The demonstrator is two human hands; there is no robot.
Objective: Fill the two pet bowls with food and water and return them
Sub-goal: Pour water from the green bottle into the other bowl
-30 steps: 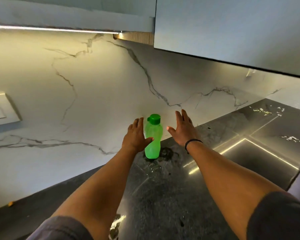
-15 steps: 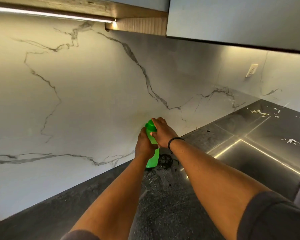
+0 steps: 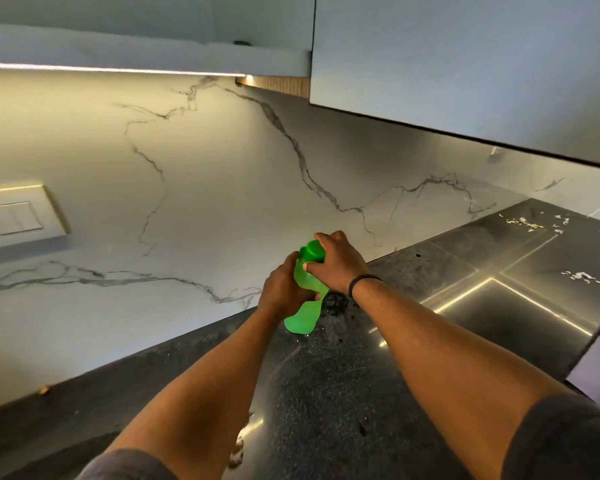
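Note:
A bright green plastic water bottle [image 3: 303, 318] stands on the dark countertop [image 3: 326, 393] close to the marble wall. My left hand [image 3: 281, 289] grips its body from the left. My right hand [image 3: 338, 263] is curled over the green cap [image 3: 311, 251] at the top. The bottle leans slightly to the right at its top. No pet bowl shows in this view.
A marble backsplash [image 3: 187, 202] rises behind the bottle, with a switch plate [image 3: 18, 218] on the left. Upper cabinets [image 3: 465, 64] hang overhead. A dark tangled smudge [image 3: 336, 304] lies beside the bottle, and white flecks [image 3: 586, 275] dot the counter at right.
A second ago my right hand was open beside the bottle; it has since closed over the cap. My left hand has kept its hold on the bottle's body, and the bottle now leans.

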